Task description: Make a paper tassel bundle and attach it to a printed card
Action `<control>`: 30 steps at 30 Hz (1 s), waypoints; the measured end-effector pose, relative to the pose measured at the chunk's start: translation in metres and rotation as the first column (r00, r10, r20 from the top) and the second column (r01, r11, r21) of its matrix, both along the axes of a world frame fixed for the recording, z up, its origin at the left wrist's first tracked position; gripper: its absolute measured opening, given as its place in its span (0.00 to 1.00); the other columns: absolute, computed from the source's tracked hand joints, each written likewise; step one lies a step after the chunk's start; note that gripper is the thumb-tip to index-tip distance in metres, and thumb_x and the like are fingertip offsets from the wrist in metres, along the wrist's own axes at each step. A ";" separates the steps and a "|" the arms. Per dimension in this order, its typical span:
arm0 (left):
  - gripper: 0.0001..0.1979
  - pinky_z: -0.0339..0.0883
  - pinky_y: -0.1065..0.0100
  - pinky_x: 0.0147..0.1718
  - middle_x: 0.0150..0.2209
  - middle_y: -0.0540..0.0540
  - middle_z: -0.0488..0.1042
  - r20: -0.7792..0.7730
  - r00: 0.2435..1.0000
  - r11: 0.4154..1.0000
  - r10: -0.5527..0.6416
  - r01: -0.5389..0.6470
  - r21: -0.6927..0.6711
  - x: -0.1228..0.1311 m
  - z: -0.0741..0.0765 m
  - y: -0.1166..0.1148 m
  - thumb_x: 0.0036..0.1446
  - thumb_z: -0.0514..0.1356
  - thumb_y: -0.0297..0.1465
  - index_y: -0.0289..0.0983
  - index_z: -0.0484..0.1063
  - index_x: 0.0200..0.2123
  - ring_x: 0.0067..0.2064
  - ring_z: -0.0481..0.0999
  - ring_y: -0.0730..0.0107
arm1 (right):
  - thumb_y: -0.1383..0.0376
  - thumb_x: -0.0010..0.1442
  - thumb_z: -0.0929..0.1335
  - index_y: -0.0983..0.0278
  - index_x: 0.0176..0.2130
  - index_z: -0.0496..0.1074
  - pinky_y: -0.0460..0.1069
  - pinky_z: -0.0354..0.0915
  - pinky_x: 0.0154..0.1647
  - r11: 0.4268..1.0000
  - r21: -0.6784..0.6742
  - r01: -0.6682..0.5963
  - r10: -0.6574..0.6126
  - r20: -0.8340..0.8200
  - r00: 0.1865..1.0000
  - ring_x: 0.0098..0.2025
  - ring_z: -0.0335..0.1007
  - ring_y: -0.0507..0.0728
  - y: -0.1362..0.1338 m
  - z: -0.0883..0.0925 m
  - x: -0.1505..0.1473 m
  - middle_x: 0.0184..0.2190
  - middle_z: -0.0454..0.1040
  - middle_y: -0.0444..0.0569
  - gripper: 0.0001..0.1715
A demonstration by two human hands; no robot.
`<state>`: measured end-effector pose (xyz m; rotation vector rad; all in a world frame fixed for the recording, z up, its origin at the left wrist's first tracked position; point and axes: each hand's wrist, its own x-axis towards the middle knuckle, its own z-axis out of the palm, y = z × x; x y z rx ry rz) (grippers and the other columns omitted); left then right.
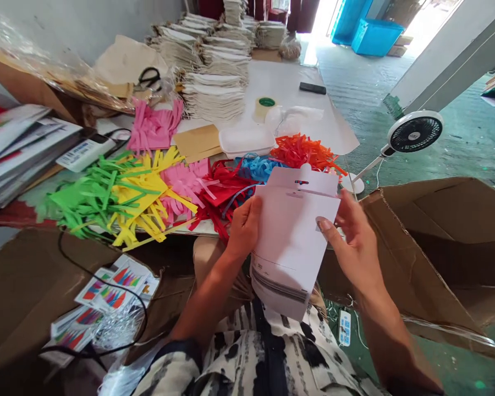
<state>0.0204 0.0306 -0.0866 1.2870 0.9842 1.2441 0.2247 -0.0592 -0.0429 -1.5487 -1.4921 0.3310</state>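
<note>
A white cardboard packet (pixel 295 236) with a slotted hanging tab at its top is held up over the lap, printed lines near its lower end. My left hand (pixel 246 226) grips its left edge, the thumb along the side. At the right edge, my right hand (pixel 352 239) presses its thumb on the packet's face, where a small pale round spot shows. The other right fingers are partly behind the packet and slightly blurred. Just beyond lie fringed paper pieces: red (pixel 218 190), blue (pixel 258 168), orange (pixel 307 151), pink (pixel 185 184), yellow (pixel 148 192) and green (pixel 93 195).
Open cardboard boxes stand at left (pixel 16 286) and right (pixel 437 231); the left one holds printed packets (pixel 117 283). On the table are stacked white bundles (pixel 214 93), scissors (pixel 149 78), tape (pixel 266 107) and a white tray (pixel 247 142). A fan (pixel 414 135) stands to the right.
</note>
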 end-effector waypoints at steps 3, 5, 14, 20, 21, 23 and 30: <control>0.31 0.47 0.70 0.23 0.25 0.53 0.58 0.030 0.999 1.000 0.022 -0.022 0.000 0.002 -0.004 -0.003 0.67 0.59 0.58 0.38 0.62 0.27 0.27 0.52 0.75 | 0.53 0.75 0.66 0.54 0.70 0.68 0.59 0.79 0.53 0.997 -0.070 -0.036 0.019 -0.227 0.974 0.57 0.79 0.63 -0.005 -0.013 -0.009 0.61 0.79 0.54 0.29; 0.31 0.47 0.70 0.23 0.24 0.53 0.58 0.038 0.998 0.998 0.054 -0.053 -0.021 0.005 -0.009 -0.007 0.67 0.59 0.58 0.38 0.61 0.26 0.26 0.52 0.75 | 0.55 0.73 0.69 0.55 0.68 0.71 0.60 0.79 0.55 0.993 0.047 0.112 -0.100 -0.212 0.972 0.60 0.78 0.63 -0.005 -0.020 -0.017 0.63 0.78 0.55 0.28; 0.28 0.65 0.72 0.28 0.30 0.50 0.74 0.188 0.972 0.976 0.143 -0.107 -0.191 0.012 -0.035 -0.035 0.65 0.61 0.59 0.39 0.74 0.34 0.31 0.67 0.72 | 0.63 0.75 0.65 0.51 0.68 0.73 0.65 0.68 0.70 0.964 0.221 0.148 -0.147 -0.021 0.989 0.69 0.71 0.63 -0.007 -0.035 -0.024 0.67 0.74 0.51 0.26; 0.27 0.77 0.71 0.35 0.35 0.48 0.84 0.367 0.898 0.955 0.241 -0.151 -0.257 0.008 -0.035 -0.040 0.54 0.70 0.59 0.40 0.79 0.36 0.35 0.79 0.69 | 0.51 0.71 0.70 0.52 0.65 0.76 0.59 0.79 0.48 0.994 -0.098 -0.054 -0.010 -0.556 0.831 0.51 0.83 0.63 -0.002 -0.023 -0.008 0.57 0.83 0.51 0.27; 0.27 0.77 0.71 0.36 0.36 0.48 0.84 0.384 0.889 0.952 0.250 -0.154 -0.263 0.006 -0.035 -0.039 0.53 0.71 0.59 0.40 0.80 0.36 0.36 0.80 0.69 | 0.51 0.69 0.72 0.52 0.65 0.76 0.58 0.79 0.44 0.982 -0.125 -0.138 0.030 -0.626 0.779 0.49 0.84 0.63 -0.001 -0.021 -0.006 0.56 0.83 0.52 0.28; 0.27 0.78 0.72 0.35 0.35 0.48 0.85 0.416 0.867 0.943 0.276 -0.160 -0.292 0.003 -0.036 -0.038 0.50 0.74 0.58 0.39 0.80 0.35 0.35 0.81 0.70 | 0.51 0.66 0.74 0.53 0.62 0.78 0.57 0.79 0.42 0.963 -0.137 -0.230 0.067 -0.708 0.703 0.47 0.83 0.62 0.000 -0.019 -0.005 0.54 0.84 0.51 0.28; 0.29 0.78 0.73 0.34 0.33 0.49 0.85 0.468 0.815 0.908 0.342 -0.159 -0.388 0.003 -0.039 -0.038 0.40 0.79 0.56 0.38 0.82 0.32 0.32 0.80 0.72 | 0.58 0.62 0.79 0.54 0.44 0.84 0.51 0.75 0.44 1.000 -0.017 -0.019 0.000 -0.750 0.661 0.41 0.79 0.56 -0.002 -0.037 -0.016 0.41 0.84 0.45 0.10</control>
